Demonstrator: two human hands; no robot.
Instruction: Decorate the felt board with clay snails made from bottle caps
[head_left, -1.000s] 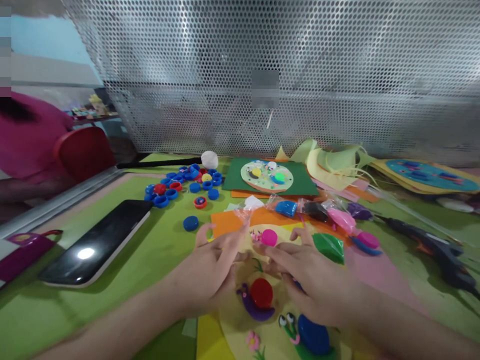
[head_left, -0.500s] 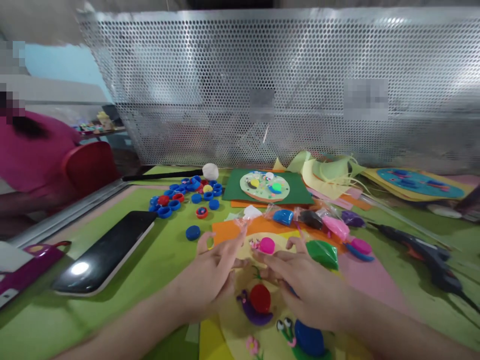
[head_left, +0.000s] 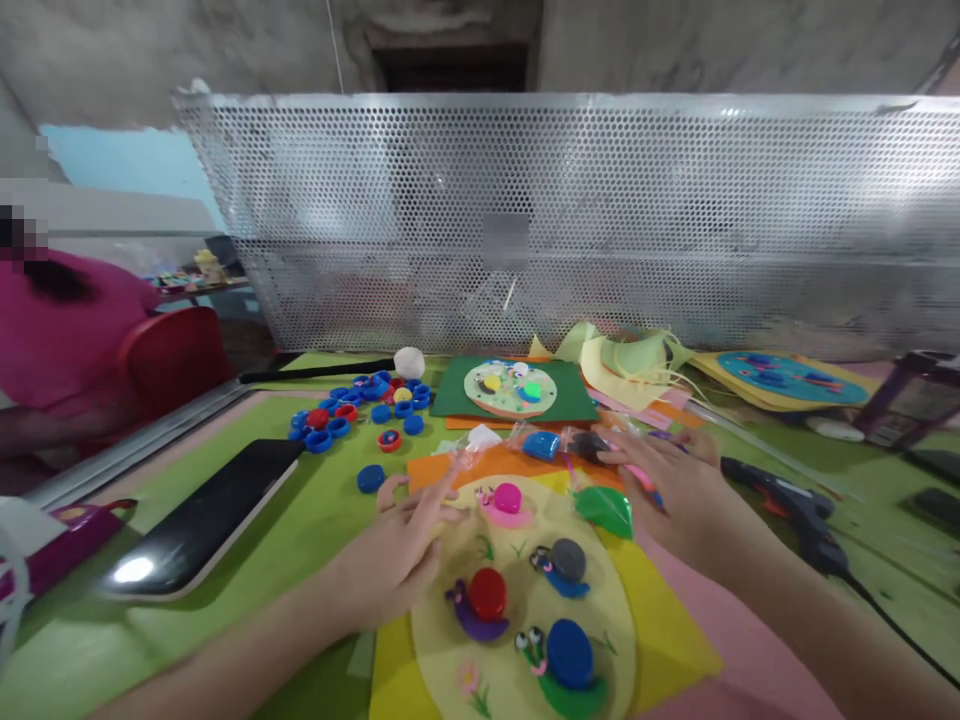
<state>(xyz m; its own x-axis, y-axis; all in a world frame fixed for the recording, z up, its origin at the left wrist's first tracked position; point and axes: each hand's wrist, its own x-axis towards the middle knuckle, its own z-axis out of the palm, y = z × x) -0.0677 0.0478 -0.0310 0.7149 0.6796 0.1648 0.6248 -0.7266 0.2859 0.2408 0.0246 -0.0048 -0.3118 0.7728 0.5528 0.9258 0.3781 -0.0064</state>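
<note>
My left hand (head_left: 405,550) rests at the left edge of a pale yellow paper oval (head_left: 525,610), fingers apart and holding nothing visible. Several clay snails with bottle-cap shells lie on the oval: a pink snail (head_left: 508,500), a grey-capped one (head_left: 568,562), a red-capped one (head_left: 487,595) and a blue-capped one (head_left: 570,655). Further right, my right hand (head_left: 671,480) reaches over the bagged clay with its fingers spread. It partly covers something pink with a blue end (head_left: 651,490). Near it lie a green clay packet (head_left: 606,510) and a blue clay packet (head_left: 540,444).
Bottle caps (head_left: 381,413) cluster at the back left, behind a phone (head_left: 206,515). A hot glue gun (head_left: 787,505) lies to the right. Finished paper discs stand before a perforated metal panel (head_left: 600,230). At far left a person in pink (head_left: 67,320) sits on a red chair.
My right hand has left the paper oval and moved right, over the clay packets, uncovering the grey-capped snail. My left hand stays by the oval's left side. The view has tilted upward.
</note>
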